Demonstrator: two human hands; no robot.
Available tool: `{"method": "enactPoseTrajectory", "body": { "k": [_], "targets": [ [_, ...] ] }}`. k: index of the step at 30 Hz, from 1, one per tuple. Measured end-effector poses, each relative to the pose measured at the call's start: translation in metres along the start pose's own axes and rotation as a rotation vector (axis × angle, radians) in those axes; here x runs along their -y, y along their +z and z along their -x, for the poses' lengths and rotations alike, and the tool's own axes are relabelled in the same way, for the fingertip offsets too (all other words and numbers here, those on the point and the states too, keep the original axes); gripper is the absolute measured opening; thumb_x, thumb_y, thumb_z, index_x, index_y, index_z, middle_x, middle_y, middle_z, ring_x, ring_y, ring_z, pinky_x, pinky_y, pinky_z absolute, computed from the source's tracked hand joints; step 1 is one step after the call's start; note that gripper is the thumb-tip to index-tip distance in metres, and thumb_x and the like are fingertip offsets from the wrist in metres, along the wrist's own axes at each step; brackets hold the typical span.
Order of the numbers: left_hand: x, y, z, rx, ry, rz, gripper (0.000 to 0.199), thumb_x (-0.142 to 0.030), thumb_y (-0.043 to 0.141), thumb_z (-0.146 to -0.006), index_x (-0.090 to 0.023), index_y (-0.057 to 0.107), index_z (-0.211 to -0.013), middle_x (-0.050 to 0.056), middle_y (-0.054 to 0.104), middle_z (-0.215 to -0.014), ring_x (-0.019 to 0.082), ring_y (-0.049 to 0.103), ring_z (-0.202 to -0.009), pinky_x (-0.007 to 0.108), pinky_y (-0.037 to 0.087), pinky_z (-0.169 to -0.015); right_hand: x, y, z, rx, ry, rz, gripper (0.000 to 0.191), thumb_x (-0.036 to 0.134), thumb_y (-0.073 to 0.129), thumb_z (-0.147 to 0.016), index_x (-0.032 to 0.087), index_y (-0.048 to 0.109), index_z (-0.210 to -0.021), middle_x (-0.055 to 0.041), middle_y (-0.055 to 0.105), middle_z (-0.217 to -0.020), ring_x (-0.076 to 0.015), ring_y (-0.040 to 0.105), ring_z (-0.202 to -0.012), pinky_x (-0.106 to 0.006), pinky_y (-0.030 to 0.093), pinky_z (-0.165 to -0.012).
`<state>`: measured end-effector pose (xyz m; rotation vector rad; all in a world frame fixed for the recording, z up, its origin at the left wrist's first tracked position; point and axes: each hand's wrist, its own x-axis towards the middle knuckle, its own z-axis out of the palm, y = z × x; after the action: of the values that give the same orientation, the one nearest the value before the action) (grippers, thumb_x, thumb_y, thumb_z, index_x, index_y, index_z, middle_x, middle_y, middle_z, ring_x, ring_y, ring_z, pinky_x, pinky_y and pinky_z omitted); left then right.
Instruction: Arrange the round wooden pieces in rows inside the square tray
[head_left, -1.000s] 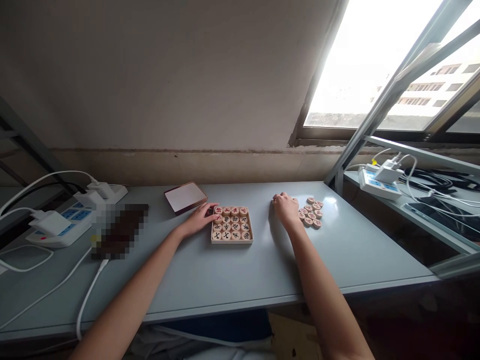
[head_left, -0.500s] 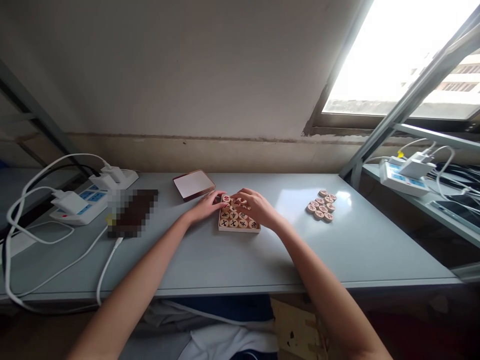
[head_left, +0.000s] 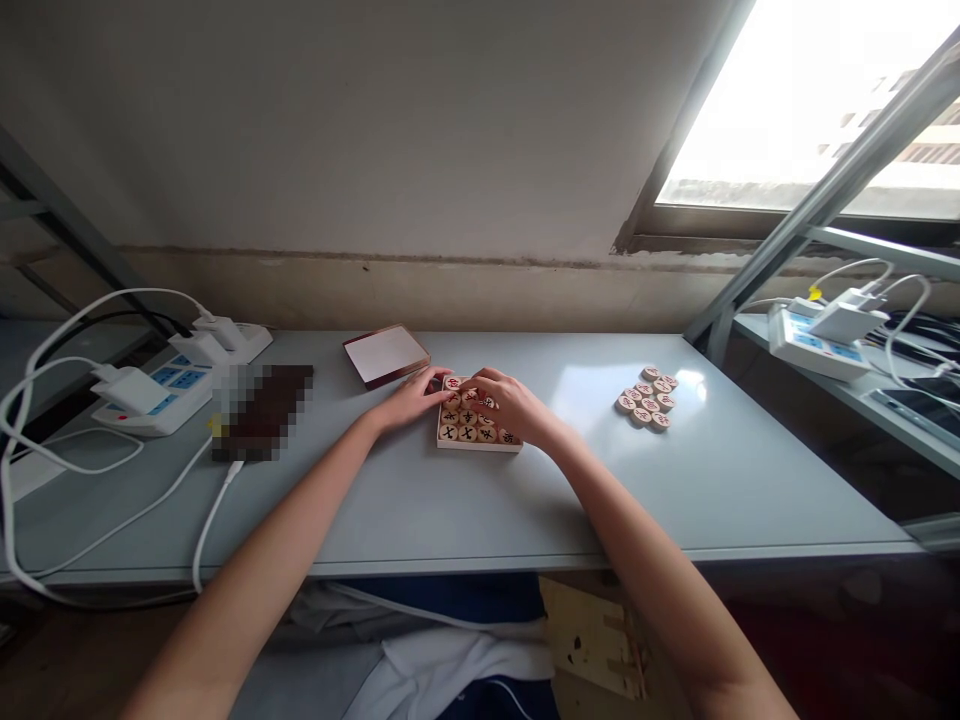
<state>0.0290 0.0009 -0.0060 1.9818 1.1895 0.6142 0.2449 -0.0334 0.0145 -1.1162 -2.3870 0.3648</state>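
Note:
A shallow white box with rows of round wooden pieces marked in red and black rests on the grey desk. My left hand is at the box's left edge, fingers apart, the tips by the upper left pieces. Over the right part of the box is my right hand, its bent fingers on the pieces of the upper rows; what its fingertips touch or pinch is too small to tell. Several more round pieces lie flat in a cluster to the right.
An open box lid lies behind my left hand. Power strips with plugs and cables stand at the left and on the right shelf. A blurred dark object lies at the left. Metal posts flank the desk.
The view has shifted slightly, so the desk appears higher. My right hand's fingers have moved a little left over the upper pieces. My left hand stays by the box's left edge.

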Motion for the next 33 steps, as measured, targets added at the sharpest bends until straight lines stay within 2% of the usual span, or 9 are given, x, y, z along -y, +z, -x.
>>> {"method": "enactPoseTrajectory", "body": {
  "k": [7,12,16,19,21,23,27,29,33],
  "targets": [
    [-0.003,0.000,0.001,0.007,-0.014,-0.006,0.050,-0.047,0.051,-0.083,-0.025,0.046,-0.128,0.006,0.050,-0.131,0.024,0.047,-0.117,0.035,0.039,-0.098,-0.004,0.000,0.001,-0.012,0.006,-0.009,0.029,0.024,0.051,-0.088,0.025,0.054,-0.117,-0.0049,0.055,-0.104,-0.0138,0.057,-0.080,-0.026,0.045,-0.072],
    [-0.001,0.000,0.000,0.004,-0.004,0.002,0.050,-0.047,0.051,-0.083,-0.025,0.046,-0.128,0.006,0.049,-0.132,0.024,0.044,-0.123,0.036,0.037,-0.101,-0.003,0.000,-0.001,0.008,0.023,0.135,0.025,0.028,0.054,-0.087,0.023,0.054,-0.112,-0.0031,0.063,-0.094,-0.0143,0.058,-0.075,-0.028,0.038,-0.074],
    [0.001,0.000,0.000,0.000,-0.001,0.002,0.050,-0.048,0.051,-0.082,-0.025,0.047,-0.126,0.006,0.048,-0.134,0.025,0.042,-0.124,0.037,0.035,-0.103,-0.005,-0.013,-0.001,0.035,0.069,0.175,0.024,0.032,0.052,-0.089,0.026,0.056,-0.111,0.0010,0.067,-0.084,-0.0137,0.059,-0.075,-0.029,0.035,-0.078],
    [0.002,0.001,-0.001,-0.012,0.015,-0.008,0.048,-0.047,0.051,-0.081,-0.024,0.049,-0.124,0.007,0.050,-0.130,0.025,0.044,-0.122,0.038,0.035,-0.103,-0.020,-0.035,0.007,-0.085,0.272,0.323,0.025,0.032,0.049,-0.089,0.026,0.058,-0.111,-0.0023,0.067,-0.094,-0.0178,0.058,-0.090,-0.032,0.034,-0.083],
    [0.001,0.002,-0.001,-0.026,0.010,-0.011,0.047,-0.045,0.051,-0.081,-0.023,0.050,-0.122,0.008,0.053,-0.127,0.025,0.048,-0.117,0.038,0.036,-0.102,-0.039,-0.049,0.017,-0.208,0.511,0.501,0.028,0.028,0.048,-0.088,0.021,0.058,-0.113,-0.0086,0.063,-0.109,-0.0240,0.052,-0.107,-0.038,0.032,-0.090],
    [0.000,0.002,-0.001,-0.029,-0.006,-0.012,0.046,-0.045,0.051,-0.081,-0.023,0.050,-0.122,0.007,0.053,-0.126,0.025,0.049,-0.115,0.038,0.038,-0.100,-0.063,-0.060,0.030,-0.259,0.787,0.613,0.036,0.026,0.047,-0.087,0.014,0.054,-0.121,-0.0156,0.054,-0.125,-0.0294,0.043,-0.119,-0.045,0.029,-0.095],
    [-0.002,0.002,-0.001,-0.034,0.006,-0.040,0.044,-0.044,0.049,-0.082,-0.023,0.050,-0.121,0.007,0.052,-0.127,0.025,0.046,-0.119,0.038,0.036,-0.102,-0.106,-0.066,0.053,-0.192,1.306,0.539,0.049,0.029,0.045,-0.087,0.005,0.045,-0.129,-0.0262,0.038,-0.138,-0.0378,0.024,-0.132,-0.055,0.025,-0.098],
    [0.000,0.002,-0.001,-0.028,0.007,-0.045,0.044,-0.044,0.049,-0.082,-0.024,0.050,-0.121,0.007,0.051,-0.128,0.025,0.044,-0.121,0.038,0.035,-0.102,-0.117,-0.065,0.060,-0.139,1.386,0.510,0.046,0.026,0.041,-0.087,0.003,0.049,-0.125,-0.0285,0.036,-0.138,-0.0387,0.026,-0.131,-0.053,0.027,-0.096],
    [0.003,0.003,-0.002,-0.021,0.013,-0.038,0.044,-0.045,0.049,-0.083,-0.025,0.050,-0.122,0.006,0.052,-0.128,0.025,0.044,-0.122,0.036,0.036,-0.102,-0.117,-0.063,0.061,-0.104,1.307,0.535,0.041,0.012,0.034,-0.084,0.006,0.056,-0.118,-0.0251,0.048,-0.125,-0.0329,0.044,-0.116,-0.044,0.035,-0.089]
  ]
}}
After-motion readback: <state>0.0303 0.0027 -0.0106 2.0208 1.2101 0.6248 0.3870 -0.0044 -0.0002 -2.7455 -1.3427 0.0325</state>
